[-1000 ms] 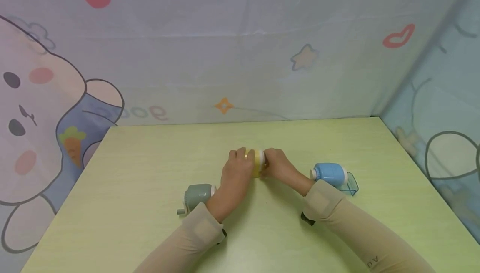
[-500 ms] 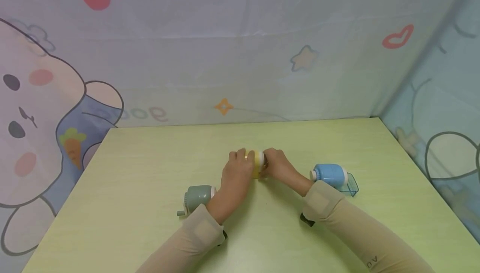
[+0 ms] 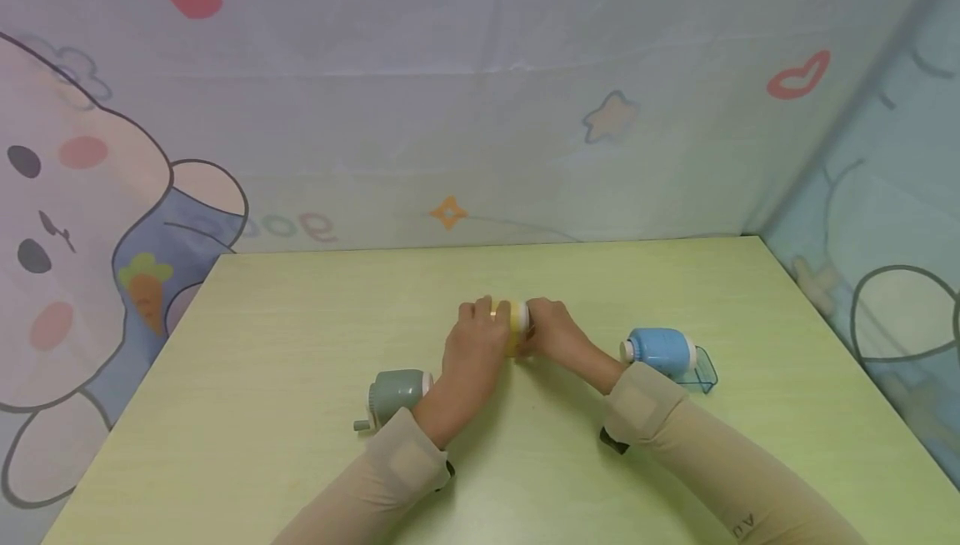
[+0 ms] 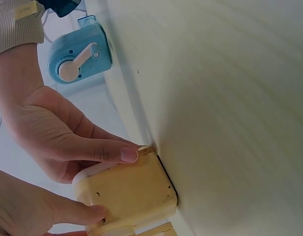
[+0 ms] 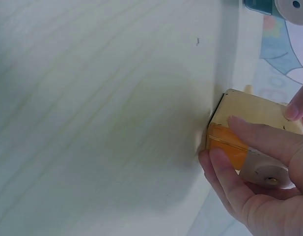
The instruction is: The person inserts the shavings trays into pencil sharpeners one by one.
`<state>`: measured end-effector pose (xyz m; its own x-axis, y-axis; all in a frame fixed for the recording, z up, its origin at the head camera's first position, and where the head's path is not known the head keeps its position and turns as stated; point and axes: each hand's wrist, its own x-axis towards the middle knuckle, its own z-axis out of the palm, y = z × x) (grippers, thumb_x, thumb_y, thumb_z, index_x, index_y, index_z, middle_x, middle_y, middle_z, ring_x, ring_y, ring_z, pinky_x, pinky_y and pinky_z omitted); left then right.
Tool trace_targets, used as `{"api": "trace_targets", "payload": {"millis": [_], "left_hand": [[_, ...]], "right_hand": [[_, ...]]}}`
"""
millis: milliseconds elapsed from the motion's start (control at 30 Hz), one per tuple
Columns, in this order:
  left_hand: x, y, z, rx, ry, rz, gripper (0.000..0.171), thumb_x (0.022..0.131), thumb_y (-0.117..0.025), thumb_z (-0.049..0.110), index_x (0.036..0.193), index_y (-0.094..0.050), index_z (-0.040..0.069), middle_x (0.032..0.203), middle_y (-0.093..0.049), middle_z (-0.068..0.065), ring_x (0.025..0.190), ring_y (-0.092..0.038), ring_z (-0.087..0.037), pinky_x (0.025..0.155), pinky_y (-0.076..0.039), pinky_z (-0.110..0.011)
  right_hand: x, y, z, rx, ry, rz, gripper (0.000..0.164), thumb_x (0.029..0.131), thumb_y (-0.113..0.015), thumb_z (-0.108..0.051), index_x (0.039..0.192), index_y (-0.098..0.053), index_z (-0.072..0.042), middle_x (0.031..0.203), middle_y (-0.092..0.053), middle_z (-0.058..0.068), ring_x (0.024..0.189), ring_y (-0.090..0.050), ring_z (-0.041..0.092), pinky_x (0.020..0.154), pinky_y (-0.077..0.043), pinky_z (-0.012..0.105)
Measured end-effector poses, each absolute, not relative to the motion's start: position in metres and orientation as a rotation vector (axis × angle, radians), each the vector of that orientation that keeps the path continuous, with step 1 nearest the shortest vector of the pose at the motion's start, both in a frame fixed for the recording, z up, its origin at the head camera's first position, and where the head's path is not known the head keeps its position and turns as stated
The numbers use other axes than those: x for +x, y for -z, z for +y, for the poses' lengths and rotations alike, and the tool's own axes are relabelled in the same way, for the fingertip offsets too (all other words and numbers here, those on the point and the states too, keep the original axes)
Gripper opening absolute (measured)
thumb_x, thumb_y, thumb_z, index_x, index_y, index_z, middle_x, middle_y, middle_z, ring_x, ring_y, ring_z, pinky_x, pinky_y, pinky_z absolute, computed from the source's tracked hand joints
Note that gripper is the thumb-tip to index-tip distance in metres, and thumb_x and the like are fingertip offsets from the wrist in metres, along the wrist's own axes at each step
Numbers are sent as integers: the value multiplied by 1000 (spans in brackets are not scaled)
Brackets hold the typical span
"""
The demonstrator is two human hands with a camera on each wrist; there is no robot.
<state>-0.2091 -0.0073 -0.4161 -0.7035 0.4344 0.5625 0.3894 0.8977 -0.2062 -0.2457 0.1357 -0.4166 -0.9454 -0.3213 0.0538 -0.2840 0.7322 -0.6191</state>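
Observation:
A yellow crank pencil sharpener (image 3: 516,330) sits on the far middle of the table, between both hands. My left hand (image 3: 476,349) grips its body from the left, with the thumb on the near side in the left wrist view. At the other end, my right hand (image 5: 261,182) pinches the sharpener, its thumb on the body and its fingers around the orange-tinted shavings drawer (image 5: 230,145). The drawer shows at the base, below a pale end face (image 5: 266,169) with a pencil hole. Much of the sharpener is covered by fingers in the head view.
A green crank sharpener (image 3: 397,392) stands beside the left forearm, partly behind it. To the right, near the right sleeve, is a blue sharpener (image 3: 660,350) with its clear blue drawer (image 3: 701,368) sticking out. A printed cloth (image 3: 480,112) rises behind the table (image 3: 300,320).

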Motion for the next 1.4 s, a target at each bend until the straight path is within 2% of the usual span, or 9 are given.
{"api": "trace_targets", "payload": {"millis": [400, 500, 633, 733, 833, 967, 1133, 1333, 1400], "left_hand": [[-207, 412, -7, -577, -103, -2449, 30, 74, -71, 3, 102, -61, 8, 96, -57, -12, 82, -54, -25, 51, -48, -22], [-207, 411, -6, -575, -118, -2442, 31, 74, -72, 4, 102, -60, 8, 101, -57, -12, 85, -55, -25, 51, -49, -23], [-207, 412, -4, -587, -62, -2410, 36, 73, -72, 3, 106, -60, 9, 109, -55, -14, 89, -54, -26, 51, -50, -25], [-206, 410, 0, -613, -15, -2379, 38, 72, -71, 0, 108, -60, 9, 111, -54, -15, 92, -54, -27, 51, -49, -25], [-201, 404, 6, -659, -34, -2412, 41, 74, -73, 11, 112, -58, 9, 113, -53, -14, 96, -52, -26, 58, -50, -24], [-194, 398, 15, -736, -3, -2512, 54, 74, -75, 32, 118, -54, 9, 116, -52, -11, 101, -50, -23, 70, -48, -21], [-192, 402, 24, -787, 149, -2517, 53, 74, -75, 28, 120, -54, 9, 116, -52, -10, 97, -51, -23, 65, -49, -22], [-193, 408, 32, -813, 124, -2455, 51, 73, -76, 26, 116, -56, 10, 112, -54, -9, 96, -51, -23, 77, -47, -23], [-191, 408, 34, -820, 121, -2457, 52, 73, -76, 27, 117, -56, 11, 113, -54, -8, 98, -50, -23, 78, -46, -22]], "right_hand": [[-239, 400, 141, -518, 940, 2863, 30, 67, -79, -9, 87, -58, 1, 81, -57, 9, 71, -52, 19, 61, -48, 31], [-237, 394, 144, -481, 925, 2850, 38, 66, -79, -8, 96, -60, 4, 88, -59, 13, 75, -53, 21, 66, -48, 33], [-234, 386, 152, -482, 907, 2839, 52, 68, -78, -6, 112, -54, 10, 97, -57, 18, 83, -55, 24, 73, -48, 34], [-231, 380, 160, -508, 906, 2851, 51, 70, -76, -6, 113, -53, 10, 99, -57, 18, 85, -54, 25, 74, -48, 35], [-229, 372, 169, -526, 924, 2869, 46, 73, -75, -6, 112, -55, 8, 99, -57, 17, 85, -54, 25, 75, -48, 35], [-225, 360, 183, -521, 958, 2877, 43, 75, -73, -7, 112, -56, 6, 104, -58, 18, 91, -55, 28, 79, -47, 37], [-220, 344, 205, -501, 984, 2895, 41, 79, -70, -8, 115, -55, 4, 108, -57, 19, 96, -55, 30, 81, -47, 40], [-214, 332, 233, -448, 990, 2926, 40, 81, -68, -12, 117, -55, 3, 113, -55, 21, 99, -53, 32, 82, -46, 43], [-213, 330, 243, -423, 982, 2935, 41, 82, -68, -13, 117, -55, 3, 114, -55, 21, 100, -52, 33, 83, -46, 45]]}}
